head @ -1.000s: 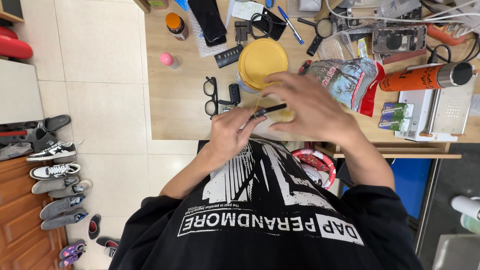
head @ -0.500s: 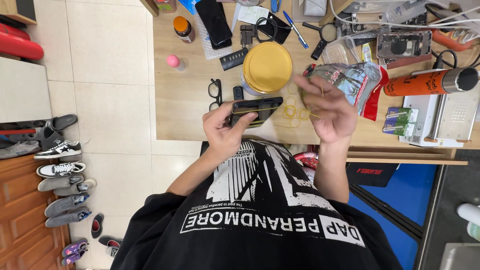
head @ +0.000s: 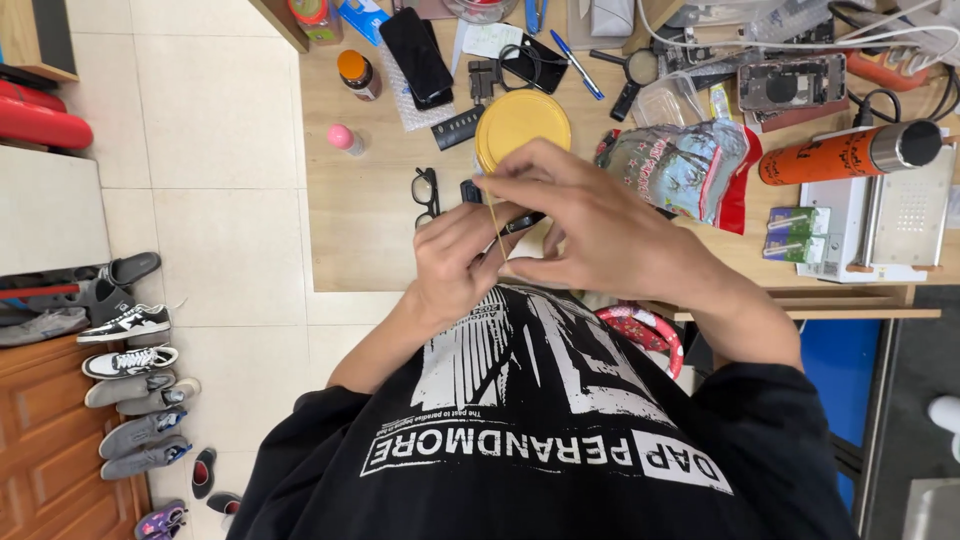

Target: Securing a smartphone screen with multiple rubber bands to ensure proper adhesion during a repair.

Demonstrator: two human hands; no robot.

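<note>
My left hand (head: 452, 268) grips a small flat black device (head: 521, 222) just above the near edge of the wooden table (head: 365, 235). Over it, my right hand (head: 592, 228) pinches a thin yellow rubber band (head: 493, 214) and stretches it across the device. The right hand's fingers hide most of the device. Just beyond the hands lies a round yellow lid (head: 522, 120), with black glasses (head: 426, 195) to its left.
The table holds a black phone (head: 415, 45), an orange-capped bottle (head: 357, 72), a pink knob (head: 342, 137), a printed plastic bag (head: 685, 165), an orange flask (head: 850, 153) and cables. Shoes (head: 125, 325) line the tiled floor at the left.
My right hand has come back from the table at the right and now covers the black device, pulling a yellow rubber band over it. My left hand keeps its hold.
</note>
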